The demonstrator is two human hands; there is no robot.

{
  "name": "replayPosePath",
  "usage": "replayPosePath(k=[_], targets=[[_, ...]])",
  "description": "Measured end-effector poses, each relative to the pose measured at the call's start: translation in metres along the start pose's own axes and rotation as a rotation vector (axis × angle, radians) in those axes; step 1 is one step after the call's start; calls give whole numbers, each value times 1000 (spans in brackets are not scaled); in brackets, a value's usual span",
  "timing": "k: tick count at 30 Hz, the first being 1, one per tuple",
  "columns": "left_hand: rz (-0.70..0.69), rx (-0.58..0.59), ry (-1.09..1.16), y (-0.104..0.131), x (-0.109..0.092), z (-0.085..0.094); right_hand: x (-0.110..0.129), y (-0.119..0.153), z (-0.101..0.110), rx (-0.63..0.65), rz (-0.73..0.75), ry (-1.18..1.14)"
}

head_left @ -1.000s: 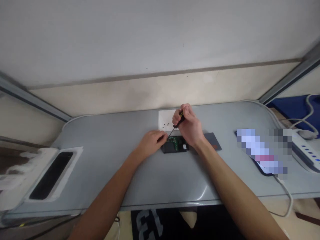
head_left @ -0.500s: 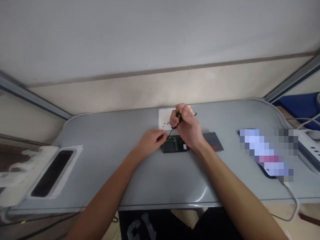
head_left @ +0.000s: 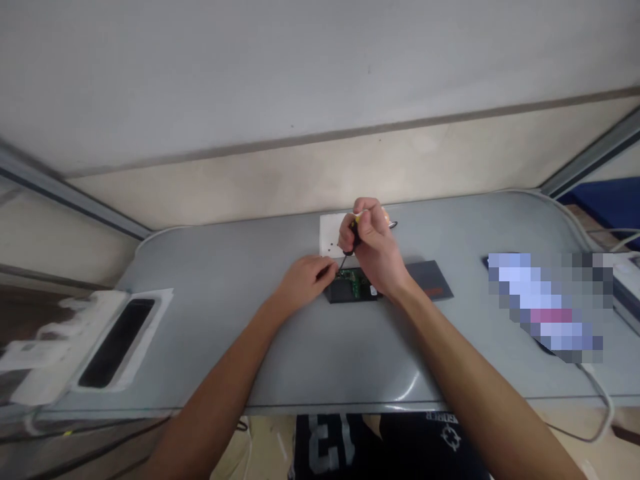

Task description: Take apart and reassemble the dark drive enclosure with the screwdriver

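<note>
A screwdriver (head_left: 355, 233) with a black and yellow handle is wrapped in my right hand (head_left: 375, 243), its thin shaft slanting down to the left. The tip meets the upper left part of an opened black electronic device (head_left: 341, 291), where a green circuit board (head_left: 356, 283) is exposed. My left hand (head_left: 306, 283) is closed at the device's left corner, fingertips pinched beside the screwdriver tip; what they grip is hidden. Beyond the device lies white paper (head_left: 329, 230) with several tiny dark screws. A dark grey cover panel (head_left: 431, 275) rests on the right, partly behind my right wrist.
On the left, a black phone-like slab (head_left: 117, 343) lies on white paper near a white power strip (head_left: 60, 360) with plugs. At the right are a blurred-out phone (head_left: 545, 303) with a white cable (head_left: 603, 393) and another white box (head_left: 627, 287). A wall (head_left: 300, 180) stands behind the table.
The view has shifted slightly, and the screwdriver stands a little steeper in my right hand. Both hands keep their places at the device.
</note>
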State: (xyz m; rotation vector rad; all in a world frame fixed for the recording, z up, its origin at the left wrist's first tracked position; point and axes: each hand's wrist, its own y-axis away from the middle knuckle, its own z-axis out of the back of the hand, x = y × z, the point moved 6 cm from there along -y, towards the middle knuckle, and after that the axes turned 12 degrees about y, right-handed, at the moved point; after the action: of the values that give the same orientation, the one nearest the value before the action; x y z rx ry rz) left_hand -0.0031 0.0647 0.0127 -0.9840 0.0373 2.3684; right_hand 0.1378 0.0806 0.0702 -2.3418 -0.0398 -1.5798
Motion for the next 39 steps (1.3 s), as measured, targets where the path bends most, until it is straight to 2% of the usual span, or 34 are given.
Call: replayPosePath(k=[5,8,15,18,22,25,28,32,39], targets=[[-18,-5,-7,0,0,-1,7,1,5,59,20,37],[-16,-6,-5,1,1,-1,5,-1,6,102,-17,28],[-7,-2,5,1,3,-1,-2,-1,2,22,-7,-77],[-5,3,22,1,3,-1,0,-2,6,-14,-8,-66],[-3,-6,39,1,1,0,4,-4,13,7,-8,2],[2,-2,40,1,1,0,1,-5,14,35,-28,-38],[-1,-6,38,1,3,0,-3,-5,12,-3,-27,-113],[-13,-14,30,1,4,0,-5,-4,10,-49,-31,-97],[-12,-4,27,1,2,-1,-1,-6,16,38,-46,-20]])
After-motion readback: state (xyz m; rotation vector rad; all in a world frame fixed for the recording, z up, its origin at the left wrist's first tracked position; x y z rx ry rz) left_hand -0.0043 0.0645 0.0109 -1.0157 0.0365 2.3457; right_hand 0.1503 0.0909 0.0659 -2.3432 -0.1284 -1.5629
